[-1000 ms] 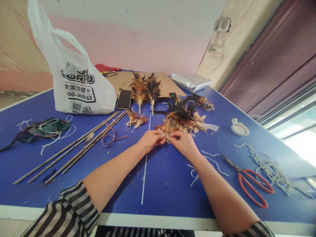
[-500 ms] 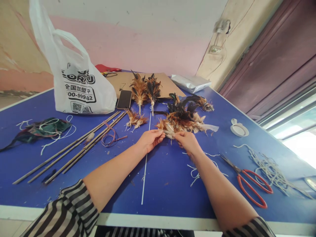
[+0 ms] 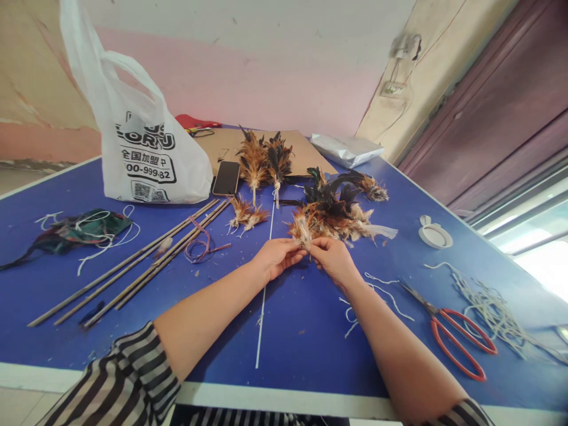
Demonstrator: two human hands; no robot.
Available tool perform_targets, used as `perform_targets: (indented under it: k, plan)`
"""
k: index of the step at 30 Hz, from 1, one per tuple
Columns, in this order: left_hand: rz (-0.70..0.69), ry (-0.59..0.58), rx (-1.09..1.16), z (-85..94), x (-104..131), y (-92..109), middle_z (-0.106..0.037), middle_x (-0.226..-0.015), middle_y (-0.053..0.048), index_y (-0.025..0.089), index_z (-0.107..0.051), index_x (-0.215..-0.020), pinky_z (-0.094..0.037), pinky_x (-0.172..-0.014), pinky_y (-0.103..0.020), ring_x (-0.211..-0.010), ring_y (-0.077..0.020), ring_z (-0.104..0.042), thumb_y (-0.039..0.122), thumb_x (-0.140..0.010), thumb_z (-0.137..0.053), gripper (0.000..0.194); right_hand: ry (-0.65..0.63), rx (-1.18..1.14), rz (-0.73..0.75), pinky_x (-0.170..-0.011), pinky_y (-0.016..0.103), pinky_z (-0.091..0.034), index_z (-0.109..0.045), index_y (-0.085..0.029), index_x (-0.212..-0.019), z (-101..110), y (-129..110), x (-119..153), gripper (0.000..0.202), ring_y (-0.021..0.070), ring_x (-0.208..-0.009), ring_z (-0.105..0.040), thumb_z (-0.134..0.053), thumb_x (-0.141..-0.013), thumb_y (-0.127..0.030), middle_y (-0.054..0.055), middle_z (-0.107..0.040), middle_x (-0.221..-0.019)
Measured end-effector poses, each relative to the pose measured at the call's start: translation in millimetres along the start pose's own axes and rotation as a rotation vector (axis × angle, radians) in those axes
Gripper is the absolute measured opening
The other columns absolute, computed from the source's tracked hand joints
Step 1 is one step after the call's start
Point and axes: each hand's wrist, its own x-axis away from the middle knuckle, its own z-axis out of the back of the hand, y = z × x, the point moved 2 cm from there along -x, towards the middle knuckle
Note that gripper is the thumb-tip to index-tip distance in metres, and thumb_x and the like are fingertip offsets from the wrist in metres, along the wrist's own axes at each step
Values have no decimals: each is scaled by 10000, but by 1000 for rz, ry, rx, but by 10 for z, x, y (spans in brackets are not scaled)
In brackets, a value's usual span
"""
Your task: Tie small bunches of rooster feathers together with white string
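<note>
Between my two hands is a small bunch of brown and whitish feathers [image 3: 302, 229], its lower end pinched by the fingers. My left hand [image 3: 284, 256] grips it from the left, my right hand [image 3: 329, 255] from the right, and their fingertips nearly meet. Just behind lies a loose pile of black and brown feathers [image 3: 335, 207]. Two tied feather bundles, one brown [image 3: 254, 163] and one darker [image 3: 278, 165], rest partly on the brown cardboard [image 3: 306, 151]. Two small tufts [image 3: 246, 214] lie left of the hands.
A white plastic bag [image 3: 151, 148] and a phone [image 3: 226, 178] stand and lie at the back left. Thin sticks [image 3: 146, 260] cross the left side of the blue table [image 3: 222, 349]. Red-handled scissors [image 3: 461, 337], tangled string [image 3: 492, 307] and a white tape roll [image 3: 435, 235] lie right.
My hands have come closer together at the bunch, which now stands more upright between the fingers. The whole view has shifted slightly.
</note>
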Motion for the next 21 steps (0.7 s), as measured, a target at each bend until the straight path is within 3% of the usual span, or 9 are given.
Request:
perform_targets:
  k: [5,11,16,21]
  plan:
    - [18,-3,75,27,-24,25,-644,-687,-79,48,-617,-750,-487,-468,-130,-552,-89,-616,25,-749,-530,90,43,203,94,-424,212,-311,-621,-140,-675,58,-27,-5,231,72,-400,-387,-570,-672,-365,-39,-482,-450]
    - [-16,-17,163,-6,4,34,-626,-637,-50,61,-602,-712,-500,-517,-132,-577,-86,-619,1,-741,-528,99,150,555,326,-522,223,-352,-630,-153,-659,60,-68,20,157,110,-521,-476,-515,-700,-250,6,-574,-572]
    - [-95,-14,71,-31,18,2,-638,-653,-74,42,-617,-724,-492,-527,-135,-574,-87,-613,8,-716,-569,60,233,879,426,-578,232,-349,-602,-169,-664,14,-124,87,160,135,-621,-520,-472,-742,-220,40,-593,-681]
    - [-159,2,0,-16,0,0,-638,-624,-80,34,-622,-670,-492,-542,-145,-536,-76,-596,-5,-688,-591,54,240,906,449,-572,237,-339,-594,-173,-642,-10,-147,110,170,141,-636,-523,-469,-743,-230,49,-595,-694]
